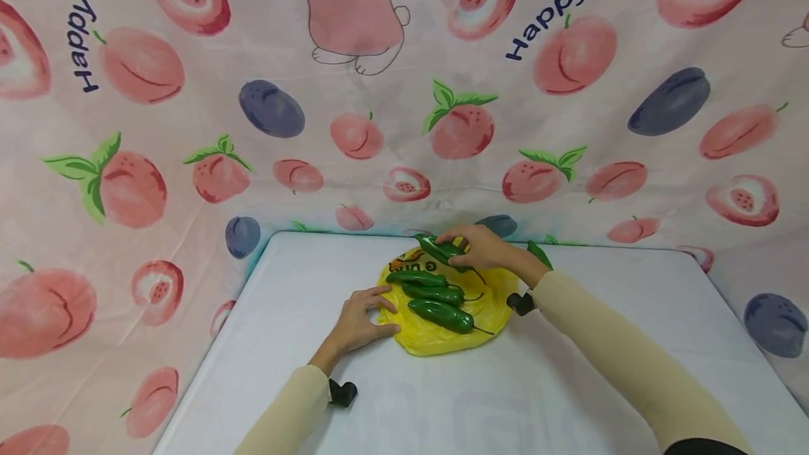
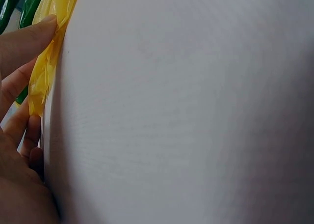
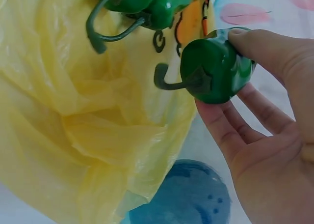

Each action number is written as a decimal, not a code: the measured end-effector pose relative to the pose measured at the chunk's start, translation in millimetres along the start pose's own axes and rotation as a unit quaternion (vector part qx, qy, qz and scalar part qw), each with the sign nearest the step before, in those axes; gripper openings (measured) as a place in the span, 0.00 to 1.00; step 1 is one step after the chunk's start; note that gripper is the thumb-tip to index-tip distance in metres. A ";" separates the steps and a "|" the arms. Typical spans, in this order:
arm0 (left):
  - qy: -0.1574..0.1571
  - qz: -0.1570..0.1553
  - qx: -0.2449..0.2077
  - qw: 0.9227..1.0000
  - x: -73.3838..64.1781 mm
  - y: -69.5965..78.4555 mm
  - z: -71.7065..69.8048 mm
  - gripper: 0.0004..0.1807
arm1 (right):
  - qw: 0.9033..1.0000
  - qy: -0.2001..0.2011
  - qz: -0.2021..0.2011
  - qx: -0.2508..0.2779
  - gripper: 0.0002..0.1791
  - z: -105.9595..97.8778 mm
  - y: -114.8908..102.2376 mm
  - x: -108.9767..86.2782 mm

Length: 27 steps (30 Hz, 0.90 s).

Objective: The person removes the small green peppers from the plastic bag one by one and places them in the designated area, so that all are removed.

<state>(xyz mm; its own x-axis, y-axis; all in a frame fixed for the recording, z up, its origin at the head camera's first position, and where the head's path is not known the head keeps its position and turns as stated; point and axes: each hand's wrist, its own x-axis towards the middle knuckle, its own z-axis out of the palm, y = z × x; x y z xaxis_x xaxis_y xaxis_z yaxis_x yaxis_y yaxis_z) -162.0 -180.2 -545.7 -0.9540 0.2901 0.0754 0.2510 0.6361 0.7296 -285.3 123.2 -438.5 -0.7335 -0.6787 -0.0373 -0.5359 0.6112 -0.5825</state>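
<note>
A crumpled yellow plastic bag (image 1: 423, 344) with dark lettering lies on the white table. On it are three glossy green peppers (image 1: 440, 316) with thin curved stems, side by side. At the bag's far edge my right hand (image 1: 483, 248) grips another green pepper (image 3: 218, 69) between thumb and fingers, its stem toward the palm side in the right wrist view. My left hand (image 1: 357, 319) rests at the bag's left edge, fingers and thumb spread apart. In the left wrist view its thumb (image 2: 29, 42) lies against the yellow plastic.
A dark green pointed shape (image 1: 539, 255) shows behind the right wrist, near the table's back edge. A fruit-printed cloth (image 1: 392, 104) hangs behind the white table (image 1: 278, 286). Dark wrist-worn pieces (image 1: 343, 393) sit at both cuffs.
</note>
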 end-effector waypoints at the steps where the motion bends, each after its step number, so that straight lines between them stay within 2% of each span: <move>1: -0.001 0.000 -0.001 1.000 0.0 0.2 -0.2 0.12 | 1.000 0.005 -0.001 0.006 0.25 -1.3 -1.0 -0.4; 7: 0.001 0.002 -0.005 1.000 0.0 0.8 -0.4 0.12 | 0.998 0.024 -0.011 0.049 0.26 -6.5 -3.0 -1.6; 14: -0.002 0.001 -0.006 1.000 -1.3 1.0 -0.6 0.12 | 0.994 0.048 -0.051 0.089 0.26 -8.5 -3.8 -0.1; 27: 0.006 0.000 -0.009 1.000 0.2 -1.3 1.1 0.12 | 0.992 0.060 -0.056 0.099 0.26 -7.6 -1.5 -1.1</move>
<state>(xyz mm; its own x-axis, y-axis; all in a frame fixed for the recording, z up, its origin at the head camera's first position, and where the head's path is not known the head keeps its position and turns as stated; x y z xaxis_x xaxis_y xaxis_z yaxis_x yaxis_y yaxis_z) -162.4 -180.2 -547.4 -0.9557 0.2820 0.0839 0.2489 0.6227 0.7418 -286.9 126.1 -431.4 -0.7242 -0.6779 0.1266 -0.5331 0.4338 -0.7264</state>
